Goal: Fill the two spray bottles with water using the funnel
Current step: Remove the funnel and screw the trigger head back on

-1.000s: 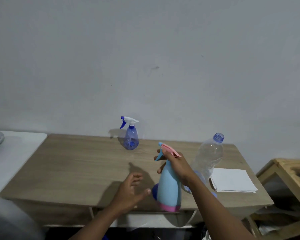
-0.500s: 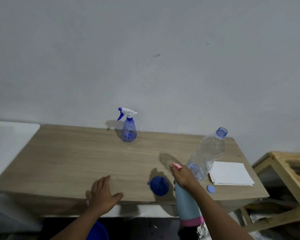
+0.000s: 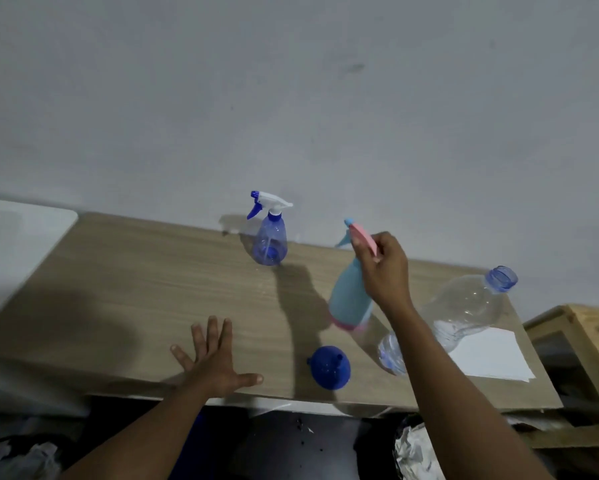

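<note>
**Light blue spray bottle [image 3: 349,296] held by the right grip [image 3: 385,271]**

The light blue spray bottle, with its pink base and pink trigger head, is found toward the right of the counter [image 3: 145,289]. It is tilted, with its nozzle pointed left. The fingers of the right grip are curled round its neck and trigger head. Its base is seen at the counter surface, but whether it rests there or is held just above cannot be told.

The translucent blue spray bottle [image 3: 269,244], fitted with a white and blue trigger head, is stood upright at the back of the counter, close to the wall [image 3: 291,98] and well apart from both grips.

The funnel [image 3: 328,368], dark blue, is laid near the front edge of the counter, between the two grips and touched by neither.

The left grip [image 3: 216,363] is spread flat, fingers straight and splayed, over the front part of the counter. Nothing is held in it, and contact with the surface cannot be judged.

A clear water bottle [image 3: 467,306] with a blue neck ring and an uncapped mouth is seen right of the held bottle, its lower part partly hidden by the right forearm. Sheets of white paper [image 3: 492,356] are laid just beside it at the right end of the counter. A wooden stand [image 3: 582,327] is placed beyond that end.
</note>
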